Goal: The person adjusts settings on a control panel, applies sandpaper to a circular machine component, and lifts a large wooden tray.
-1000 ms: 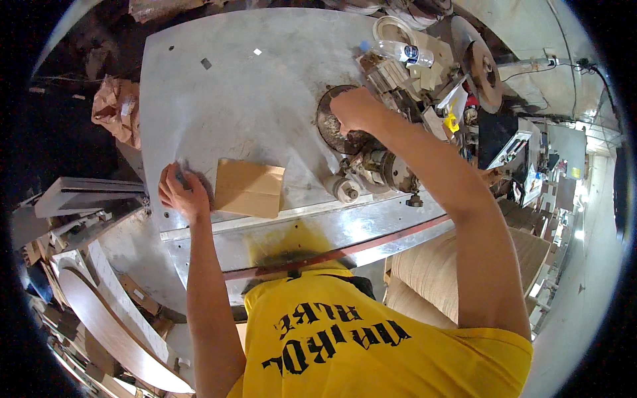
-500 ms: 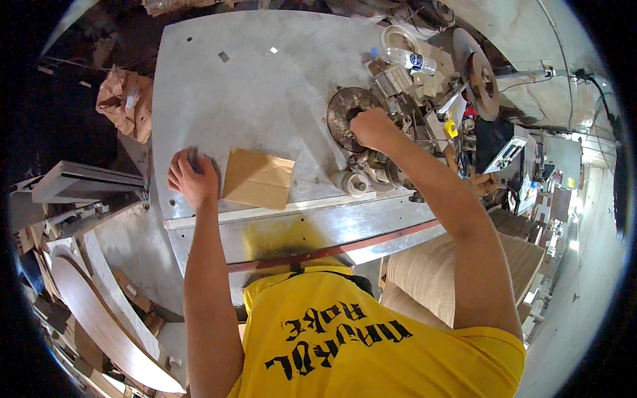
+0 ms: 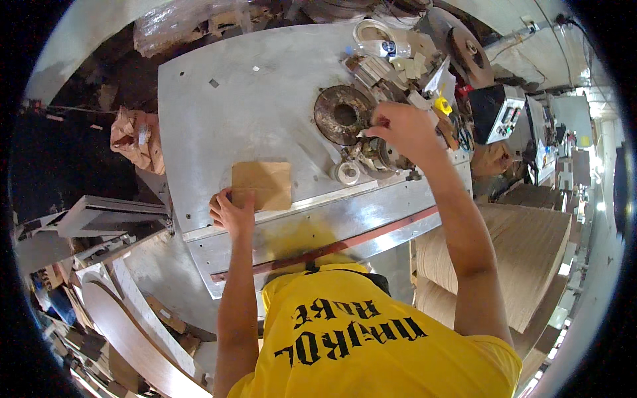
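My left hand (image 3: 233,211) is at the near left corner of a flat brown cardboard piece (image 3: 265,184). Its thumb overlaps the cardboard, and the bent fingers lie on the metal tabletop. A small dark object shows partly between thumb and fingers; its kind is hidden. My right hand (image 3: 406,129) hovers by the right edge of a rusty round disc (image 3: 332,113) with a dark central hole. Its fingers are curled, the thumb apart from them, and I see nothing held. Below the disc are a white spool-like roll (image 3: 346,173) and a cluster of worn metal parts (image 3: 379,156).
The grey metal table (image 3: 219,119) has a reddish strip (image 3: 332,247) along its front. Small blocks (image 3: 375,71), a clear plastic bottle (image 3: 383,48) and a yellow item (image 3: 442,105) crowd its right side. Stacked brown sheets (image 3: 511,255) stand at right, a crumpled paper bag (image 3: 137,140) at left.
My right hand has come off the disc's centre toward the right, uncovering its hole. My left hand has moved right, from bare tabletop to the cardboard's corner. The view has shifted slightly.
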`<state>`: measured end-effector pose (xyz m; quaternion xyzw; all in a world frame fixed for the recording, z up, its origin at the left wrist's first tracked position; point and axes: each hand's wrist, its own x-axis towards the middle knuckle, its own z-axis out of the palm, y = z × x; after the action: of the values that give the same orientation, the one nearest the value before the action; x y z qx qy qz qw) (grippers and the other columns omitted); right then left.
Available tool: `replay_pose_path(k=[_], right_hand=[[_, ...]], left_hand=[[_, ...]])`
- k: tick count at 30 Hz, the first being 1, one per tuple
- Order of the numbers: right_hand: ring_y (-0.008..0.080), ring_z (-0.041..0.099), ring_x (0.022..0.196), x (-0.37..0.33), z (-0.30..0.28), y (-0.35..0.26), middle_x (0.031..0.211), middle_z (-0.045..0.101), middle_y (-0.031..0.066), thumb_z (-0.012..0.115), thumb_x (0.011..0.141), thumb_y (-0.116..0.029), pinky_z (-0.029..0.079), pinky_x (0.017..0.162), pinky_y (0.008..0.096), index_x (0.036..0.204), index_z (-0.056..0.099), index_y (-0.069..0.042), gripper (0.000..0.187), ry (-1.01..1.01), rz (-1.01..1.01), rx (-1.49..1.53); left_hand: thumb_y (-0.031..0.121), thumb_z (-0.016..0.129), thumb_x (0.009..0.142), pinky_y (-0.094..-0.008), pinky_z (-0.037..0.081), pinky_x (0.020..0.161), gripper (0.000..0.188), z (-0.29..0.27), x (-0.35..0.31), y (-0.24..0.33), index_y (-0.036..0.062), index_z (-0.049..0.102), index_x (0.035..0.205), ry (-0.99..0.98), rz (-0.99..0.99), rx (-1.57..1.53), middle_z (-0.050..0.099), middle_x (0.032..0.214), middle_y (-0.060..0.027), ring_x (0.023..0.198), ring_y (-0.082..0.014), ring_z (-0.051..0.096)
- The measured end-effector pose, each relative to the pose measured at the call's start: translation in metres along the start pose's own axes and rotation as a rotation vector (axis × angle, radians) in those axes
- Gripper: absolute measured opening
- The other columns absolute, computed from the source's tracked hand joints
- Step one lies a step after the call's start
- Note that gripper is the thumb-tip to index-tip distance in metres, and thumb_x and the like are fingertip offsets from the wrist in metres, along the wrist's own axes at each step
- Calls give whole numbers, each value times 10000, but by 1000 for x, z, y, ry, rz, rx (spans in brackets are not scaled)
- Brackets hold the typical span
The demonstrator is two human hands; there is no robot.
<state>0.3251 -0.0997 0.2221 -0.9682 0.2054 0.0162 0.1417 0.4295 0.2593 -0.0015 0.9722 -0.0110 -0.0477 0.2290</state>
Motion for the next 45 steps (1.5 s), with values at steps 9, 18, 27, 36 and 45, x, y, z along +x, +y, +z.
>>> replay_pose_path(k=[9, 18, 27, 36, 45], right_hand=[[325, 709, 903, 69, 136, 28, 921, 726, 138, 805, 754, -299, 547, 726, 466, 945, 744, -84, 295, -212, 56, -408], [338, 706, 977, 92, 158, 27, 1023, 729, 168, 810, 760, -338, 571, 794, 464, 981, 742, -43, 375, -336, 227, -415], [340, 704, 900, 75, 126, 32, 970, 724, 156, 778, 766, -327, 556, 766, 441, 933, 759, -92, 289, -368, 168, -178], [104, 562, 639, -89, -22, -10, 712, 639, 57, 805, 807, -182, 451, 598, 290, 833, 702, -10, 202, -78, 249, 471], [109, 572, 653, -183, -31, -2, 777, 683, 56, 791, 812, -107, 450, 599, 286, 837, 712, -15, 124, -81, 436, 744]], left_hand=[[362, 792, 740, -524, 326, 1019, 501, -2, 19, -42, 207, 594, 1173, -106, 139, -230, 503, 1261, -52, 1203, -336, 451], [316, 830, 669, -532, 306, 1017, 553, -22, -15, -2, 212, 594, 1159, -111, -144, -113, 439, 1326, -54, 1260, -319, 377], [222, 817, 796, -364, 492, 809, 456, -3, 1, -27, 15, 586, 1130, -231, -93, -507, 669, 971, -99, 899, -205, 629], [108, 720, 866, -289, 510, 666, 242, -34, 72, 74, -20, 688, 1069, -173, 113, -852, 723, 887, -91, 750, -124, 637], [123, 745, 832, -333, 530, 679, 220, 97, 110, 252, 4, 720, 1016, -503, 453, -579, 734, 856, -129, 750, -199, 689]])
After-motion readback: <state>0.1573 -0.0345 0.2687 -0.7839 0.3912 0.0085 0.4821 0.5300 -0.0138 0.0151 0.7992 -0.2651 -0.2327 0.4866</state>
